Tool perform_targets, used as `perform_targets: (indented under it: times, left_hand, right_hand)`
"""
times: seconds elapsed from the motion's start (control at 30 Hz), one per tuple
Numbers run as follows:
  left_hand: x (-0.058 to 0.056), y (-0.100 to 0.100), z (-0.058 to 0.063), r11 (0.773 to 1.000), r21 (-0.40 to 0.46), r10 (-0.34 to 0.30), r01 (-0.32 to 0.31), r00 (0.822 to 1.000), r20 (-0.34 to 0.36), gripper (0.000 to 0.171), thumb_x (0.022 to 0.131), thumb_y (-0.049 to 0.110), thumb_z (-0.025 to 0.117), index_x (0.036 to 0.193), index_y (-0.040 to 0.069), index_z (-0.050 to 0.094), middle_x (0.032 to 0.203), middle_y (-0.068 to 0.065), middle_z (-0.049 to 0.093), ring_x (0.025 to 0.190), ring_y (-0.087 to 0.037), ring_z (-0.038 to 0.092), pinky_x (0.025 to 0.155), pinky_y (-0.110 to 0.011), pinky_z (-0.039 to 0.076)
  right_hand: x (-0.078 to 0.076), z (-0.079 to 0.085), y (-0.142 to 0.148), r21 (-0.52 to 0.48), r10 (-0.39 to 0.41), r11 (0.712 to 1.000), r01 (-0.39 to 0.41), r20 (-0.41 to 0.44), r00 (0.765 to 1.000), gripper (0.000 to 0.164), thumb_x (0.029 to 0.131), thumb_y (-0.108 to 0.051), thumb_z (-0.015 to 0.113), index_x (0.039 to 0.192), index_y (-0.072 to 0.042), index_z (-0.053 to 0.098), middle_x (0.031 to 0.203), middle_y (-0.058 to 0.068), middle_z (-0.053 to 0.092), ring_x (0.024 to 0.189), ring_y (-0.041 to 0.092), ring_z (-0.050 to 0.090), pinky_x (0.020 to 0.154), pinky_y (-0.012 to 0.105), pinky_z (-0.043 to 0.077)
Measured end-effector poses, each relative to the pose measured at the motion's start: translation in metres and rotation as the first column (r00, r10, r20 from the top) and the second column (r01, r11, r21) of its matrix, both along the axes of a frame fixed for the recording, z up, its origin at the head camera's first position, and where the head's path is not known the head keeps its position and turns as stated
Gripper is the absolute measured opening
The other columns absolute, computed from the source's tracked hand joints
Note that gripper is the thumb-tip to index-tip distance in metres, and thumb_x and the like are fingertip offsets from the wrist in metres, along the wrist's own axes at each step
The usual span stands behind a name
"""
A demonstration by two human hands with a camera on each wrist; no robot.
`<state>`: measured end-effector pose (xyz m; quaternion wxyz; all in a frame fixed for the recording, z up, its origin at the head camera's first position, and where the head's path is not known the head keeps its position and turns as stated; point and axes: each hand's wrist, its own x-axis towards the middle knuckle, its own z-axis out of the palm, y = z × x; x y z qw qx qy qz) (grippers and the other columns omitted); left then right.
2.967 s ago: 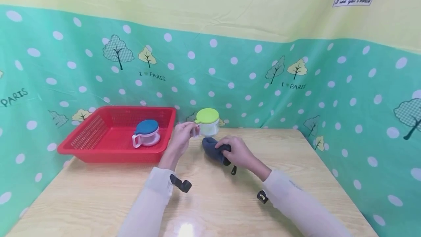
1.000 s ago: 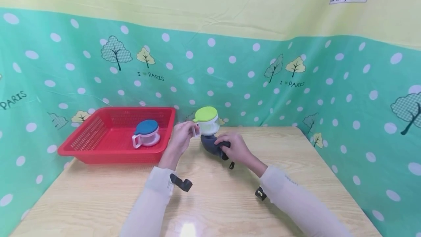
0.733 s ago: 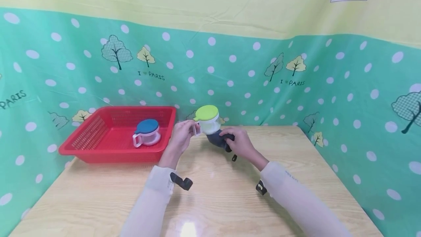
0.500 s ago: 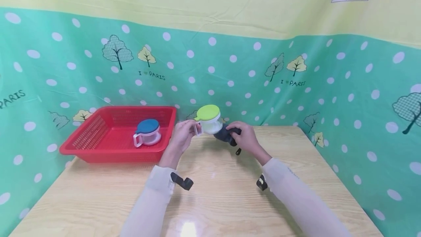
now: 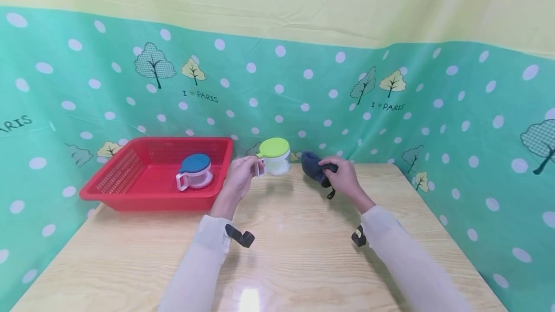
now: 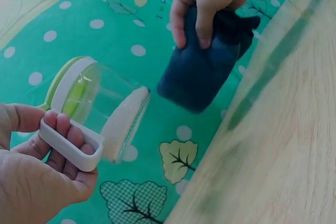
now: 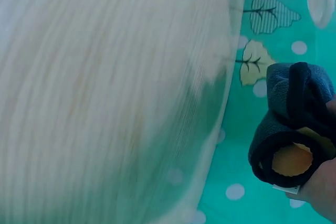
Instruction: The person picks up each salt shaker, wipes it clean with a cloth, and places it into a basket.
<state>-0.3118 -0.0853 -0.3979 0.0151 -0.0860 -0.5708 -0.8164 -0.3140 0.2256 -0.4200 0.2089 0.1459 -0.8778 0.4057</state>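
Observation:
My left hand pinches the white handle of a clear seasoning jar with a lime green lid, held above the table. White powder shows inside this jar in the left wrist view. To its right, my right hand grips a bunched dark blue cloth, apart from the jar. Black edging and a loop show on the cloth in the right wrist view, where only a bit of the hand appears.
A red plastic basket stands at the back left. Inside it sits a similar jar with a blue lid. Behind the wooden table hangs a green and yellow printed curtain.
The right hand has carried the cloth from against the underside of the jar to the right, away from it. The left hand keeps its hold on the jar, now less tilted.

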Motion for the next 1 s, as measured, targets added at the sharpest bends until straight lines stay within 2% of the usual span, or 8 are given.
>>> perform_targets:
  times: [0.17, 0.3, 0.43, 0.53, 0.73, 0.83, 0.87, 1.0]
  left_hand:
    - [0.000, -0.010, 0.005, 0.999, -0.049, 0.024, -0.025, 1.000, -0.015, 0.027, 0.098, 0.001, 0.054, 0.075, 0.000, 0.068, 0.074, -0.008, 0.061, 0.073, -0.020, 0.057, 0.074, -0.028, 0.051]
    - [0.001, -0.026, 0.010, 0.992, -0.109, 0.058, -0.060, 0.998, -0.016, 0.026, 0.099, 0.005, 0.056, 0.078, 0.000, 0.069, 0.076, -0.007, 0.062, 0.078, -0.021, 0.057, 0.078, -0.028, 0.052]
    - [0.004, -0.048, 0.015, 0.988, -0.129, 0.084, -0.082, 0.996, 0.011, 0.027, 0.100, 0.008, 0.055, 0.078, 0.002, 0.070, 0.078, -0.006, 0.063, 0.082, -0.022, 0.058, 0.081, -0.029, 0.051]
    - [0.007, -0.068, 0.019, 0.983, -0.155, 0.101, -0.097, 0.995, 0.019, 0.027, 0.101, 0.008, 0.055, 0.080, 0.002, 0.070, 0.080, -0.005, 0.064, 0.083, -0.021, 0.058, 0.079, -0.028, 0.052]
    - [0.016, -0.110, 0.031, 0.953, -0.267, 0.155, -0.142, 0.988, 0.027, 0.024, 0.102, 0.013, 0.055, 0.087, 0.001, 0.070, 0.080, -0.004, 0.063, 0.076, -0.017, 0.055, 0.070, -0.025, 0.050]
    - [0.022, -0.133, 0.038, 0.939, -0.305, 0.177, -0.158, 0.984, 0.037, 0.025, 0.103, 0.015, 0.054, 0.088, 0.003, 0.071, 0.081, -0.001, 0.063, 0.080, -0.018, 0.055, 0.074, -0.027, 0.049]
    - [0.024, -0.141, 0.041, 0.934, -0.314, 0.187, -0.168, 0.982, 0.030, 0.026, 0.103, 0.016, 0.054, 0.087, 0.004, 0.071, 0.081, 0.000, 0.063, 0.087, -0.019, 0.056, 0.079, -0.028, 0.050]
    - [0.029, -0.175, 0.047, 0.903, -0.372, 0.227, -0.216, 0.974, -0.015, 0.028, 0.105, 0.020, 0.054, 0.091, 0.005, 0.073, 0.082, 0.002, 0.064, 0.091, -0.021, 0.054, 0.080, -0.026, 0.050]
  right_hand:
    - [0.005, -0.001, 0.019, 0.113, -0.012, 0.993, 0.017, -0.036, 0.999, 0.024, 0.091, 0.008, 0.068, 0.109, -0.006, 0.075, 0.123, 0.018, 0.068, 0.123, 0.040, 0.059, 0.099, 0.054, 0.051]
    - [0.008, -0.003, 0.033, 0.205, -0.022, 0.978, 0.035, -0.063, 0.998, 0.025, 0.091, 0.008, 0.068, 0.112, -0.005, 0.073, 0.124, 0.020, 0.065, 0.121, 0.043, 0.058, 0.100, 0.058, 0.048]
    - [0.010, -0.004, 0.047, 0.313, -0.015, 0.948, 0.048, -0.106, 0.994, 0.026, 0.090, 0.010, 0.067, 0.112, -0.003, 0.071, 0.118, 0.021, 0.065, 0.114, 0.043, 0.060, 0.096, 0.057, 0.050]
    - [0.012, -0.005, 0.056, 0.401, -0.010, 0.914, 0.063, -0.134, 0.991, 0.026, 0.089, 0.010, 0.066, 0.111, -0.001, 0.071, 0.115, 0.021, 0.065, 0.110, 0.043, 0.061, 0.094, 0.057, 0.050]
    - [0.014, -0.010, 0.075, 0.512, -0.023, 0.853, 0.102, -0.158, 0.987, 0.027, 0.087, 0.011, 0.066, 0.112, 0.000, 0.070, 0.116, 0.025, 0.064, 0.108, 0.048, 0.061, 0.094, 0.059, 0.049]
    - [0.016, -0.013, 0.082, 0.541, -0.044, 0.833, 0.118, -0.147, 0.988, 0.027, 0.087, 0.010, 0.065, 0.112, 0.001, 0.069, 0.116, 0.026, 0.063, 0.108, 0.049, 0.060, 0.093, 0.059, 0.050]
    - [0.017, -0.014, 0.083, 0.549, -0.054, 0.827, 0.124, -0.141, 0.989, 0.027, 0.088, 0.010, 0.065, 0.113, 0.001, 0.069, 0.115, 0.027, 0.063, 0.108, 0.049, 0.060, 0.093, 0.060, 0.050]
    - [0.021, -0.018, 0.091, 0.586, -0.119, 0.796, 0.152, -0.095, 0.988, 0.027, 0.090, 0.006, 0.064, 0.116, 0.000, 0.067, 0.115, 0.028, 0.061, 0.106, 0.050, 0.059, 0.087, 0.061, 0.052]
